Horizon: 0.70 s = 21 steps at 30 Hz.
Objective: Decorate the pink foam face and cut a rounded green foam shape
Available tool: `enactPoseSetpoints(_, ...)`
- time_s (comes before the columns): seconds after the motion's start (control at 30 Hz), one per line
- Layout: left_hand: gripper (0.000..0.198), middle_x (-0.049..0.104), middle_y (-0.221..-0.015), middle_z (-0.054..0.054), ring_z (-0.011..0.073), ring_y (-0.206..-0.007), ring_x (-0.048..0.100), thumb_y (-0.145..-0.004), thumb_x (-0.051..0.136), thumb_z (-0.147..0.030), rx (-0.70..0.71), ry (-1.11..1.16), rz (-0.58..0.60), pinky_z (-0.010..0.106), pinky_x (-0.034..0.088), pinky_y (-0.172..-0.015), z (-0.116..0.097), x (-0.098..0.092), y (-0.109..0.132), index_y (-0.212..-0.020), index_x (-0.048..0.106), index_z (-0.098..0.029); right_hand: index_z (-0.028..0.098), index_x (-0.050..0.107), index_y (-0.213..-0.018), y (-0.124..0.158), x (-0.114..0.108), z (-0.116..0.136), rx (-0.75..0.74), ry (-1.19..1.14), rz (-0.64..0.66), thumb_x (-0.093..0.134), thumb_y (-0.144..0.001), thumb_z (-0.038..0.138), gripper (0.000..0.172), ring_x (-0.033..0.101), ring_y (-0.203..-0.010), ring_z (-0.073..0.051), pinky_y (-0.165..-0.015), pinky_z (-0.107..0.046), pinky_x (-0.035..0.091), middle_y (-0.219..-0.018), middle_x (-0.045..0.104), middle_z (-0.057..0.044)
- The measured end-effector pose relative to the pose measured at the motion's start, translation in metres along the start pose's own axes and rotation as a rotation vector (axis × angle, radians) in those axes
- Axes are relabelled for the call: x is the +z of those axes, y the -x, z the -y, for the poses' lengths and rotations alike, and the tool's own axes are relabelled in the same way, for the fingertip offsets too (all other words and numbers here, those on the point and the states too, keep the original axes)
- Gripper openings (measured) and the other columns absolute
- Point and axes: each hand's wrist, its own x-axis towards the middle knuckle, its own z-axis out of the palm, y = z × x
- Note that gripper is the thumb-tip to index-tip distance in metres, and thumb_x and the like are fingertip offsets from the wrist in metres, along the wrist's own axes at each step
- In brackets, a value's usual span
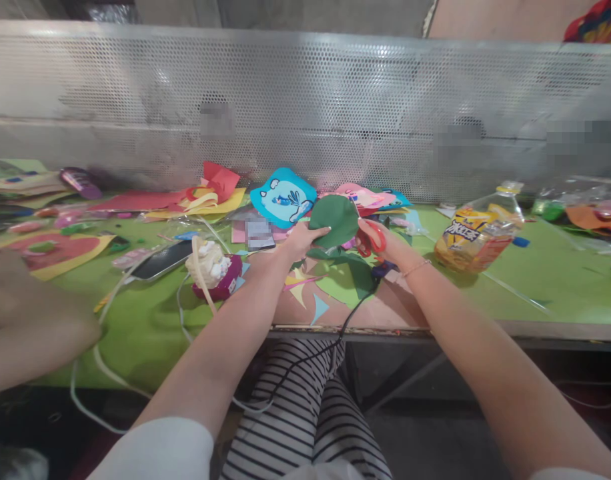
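Head view, the only one: from where I stand, it looks like paper cutting, mid-step. The left hand [305,239] pinches the dark green paper [338,217], thumb flat on top, fingers mostly hidden below; the right hand [389,245] is closed round the orange-red handles of the scissors [369,237], at the sheet's right side. Blades don't show, so can't tell whether they're apart or together. The green paper is held up over the middle of the desk [150,333], a bit back from its near edge. I'd judge the next cut calls for a firm left pinch and the sheet fed round so the outline stays smooth. Materials: the sheet is matt, stiffish, roundish, no sharp corners. Below it, light green paper [335,283] and a pointed pale blue scrap [319,309], that one close to the near edge, where a black cable [353,310] hangs over. Toward the far edge, a glossy-looking blue card [282,198] with rounded corners leans near a perforated metal panel [285,100]. Left of the left forearm, a purple tub [230,275] topped with lumpy cream-coloured stuff; toward the right end, a clear plastic bottle [480,233] with a yellow label, tilted. Another person's arm [35,327], blurred, at the left end.
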Motion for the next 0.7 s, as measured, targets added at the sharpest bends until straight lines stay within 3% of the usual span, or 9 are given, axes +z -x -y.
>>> enactPoseSetpoints(0.7, 0.042, 0.071, -0.086, 0.010, 0.0242, -0.068, 0.068, -0.053, 0.083, -0.024, -0.106, 0.014, 0.055, 0.046, 0.059, -0.063, -0.003, -0.003, 0.003, -0.090, 0.065, -0.012, 0.022, 0.055, -0.069, 0.002, -0.016, 0.004, 0.114, -0.040, 0.044, 0.058, -0.077, 0.058, 0.037, 0.048, -0.050, -0.012, -0.046, -0.026, 0.036, -0.060, 0.054, 0.000)
